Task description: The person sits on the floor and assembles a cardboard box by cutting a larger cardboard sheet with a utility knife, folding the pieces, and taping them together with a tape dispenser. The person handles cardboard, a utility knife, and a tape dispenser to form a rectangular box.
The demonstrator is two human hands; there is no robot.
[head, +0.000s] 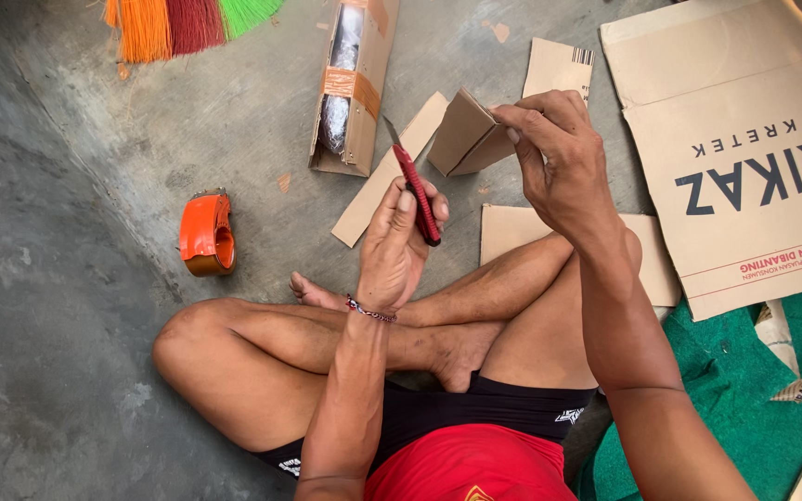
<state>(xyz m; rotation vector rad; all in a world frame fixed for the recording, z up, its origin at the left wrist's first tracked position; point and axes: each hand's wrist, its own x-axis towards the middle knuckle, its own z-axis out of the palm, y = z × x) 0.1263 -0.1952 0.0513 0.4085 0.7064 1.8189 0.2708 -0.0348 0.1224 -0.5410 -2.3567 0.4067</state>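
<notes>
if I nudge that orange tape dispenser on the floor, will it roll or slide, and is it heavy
The orange tape dispenser looks to be lying on its side on the rough concrete floor, so it would probably scrape and drag rather than roll. It looks like a plastic shell around a tape roll, so likely light for its size. It lies low, so tipping seems unlikely.

A red-handled knife [415, 190] with a thin blade points toward eleven o'clock, its handle gripped. At its two o'clock, a folded brown cardboard piece [464, 134] is held up, tilted, off the floor.
</notes>
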